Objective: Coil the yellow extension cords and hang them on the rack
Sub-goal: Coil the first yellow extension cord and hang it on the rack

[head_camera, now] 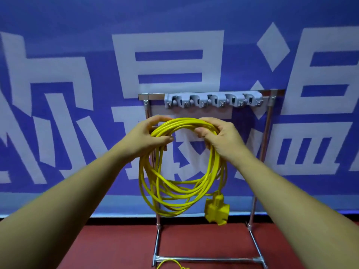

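Before the metal rack [269, 121], two hands hold up one coiled yellow extension cord [174, 191]. The left hand [149, 135] has its fingers curled round the upper left of the coil. The right hand [217, 136] wraps the upper right, thumb pressed against the strands. The coil hangs from both grips in front of the rack's left upright, below the top bar and not on any holder. Its loops overlap too much to count. One yellow socket block [216, 209] dangles at the coil's lower right; the cord's other end cannot be made out.

One gray holder strip [213, 100] is fixed along the rack's top bar. It seems to carry five clamps, though blur leaves the small parts between them unclear. The coil hides much of the left upright.

A second yellow cord [171, 264] lies on the red floor [204, 241] at the near left corner of the rack's base. Only a small curve of it shows, the rest being cut off by the lower edge of the view. One blue banner [58, 55] with large white characters fills the wall behind, its characters cropped at both sides.
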The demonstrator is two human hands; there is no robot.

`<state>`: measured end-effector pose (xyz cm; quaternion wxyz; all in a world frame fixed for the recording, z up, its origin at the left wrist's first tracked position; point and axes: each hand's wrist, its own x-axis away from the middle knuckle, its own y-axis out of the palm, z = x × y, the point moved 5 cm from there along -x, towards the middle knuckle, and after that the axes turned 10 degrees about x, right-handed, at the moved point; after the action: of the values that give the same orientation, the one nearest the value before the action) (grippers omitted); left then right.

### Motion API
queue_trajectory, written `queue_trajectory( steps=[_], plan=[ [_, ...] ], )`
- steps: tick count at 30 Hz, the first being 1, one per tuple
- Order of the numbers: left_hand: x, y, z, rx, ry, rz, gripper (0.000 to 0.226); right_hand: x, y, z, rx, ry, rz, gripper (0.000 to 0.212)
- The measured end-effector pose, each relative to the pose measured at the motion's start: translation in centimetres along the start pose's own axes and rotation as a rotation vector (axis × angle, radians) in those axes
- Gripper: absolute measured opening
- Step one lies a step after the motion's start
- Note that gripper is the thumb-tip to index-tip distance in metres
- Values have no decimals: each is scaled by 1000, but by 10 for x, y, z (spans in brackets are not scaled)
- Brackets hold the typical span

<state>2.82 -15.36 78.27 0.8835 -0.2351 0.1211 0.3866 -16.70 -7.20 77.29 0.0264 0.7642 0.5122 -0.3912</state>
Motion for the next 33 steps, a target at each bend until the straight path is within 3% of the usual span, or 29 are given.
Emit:
queue_trajectory(
  steps=[6, 16, 24, 33],
  plan=[
    [-71, -37, -20, -25, 59, 15, 47, -83, 14, 38, 126, -30, 23, 32],
    [-178, -87, -54, -85, 116, 52, 41, -202, 27, 85, 314, -67, 68, 20],
    [-225, -96, -90, -172, 99, 65, 41, -230, 36, 124, 390, -30, 118, 12],
    [-238, -103, -107, -167, 97, 89, 38, -235, 49, 151, 301, 55, 127, 32]
  ],
)
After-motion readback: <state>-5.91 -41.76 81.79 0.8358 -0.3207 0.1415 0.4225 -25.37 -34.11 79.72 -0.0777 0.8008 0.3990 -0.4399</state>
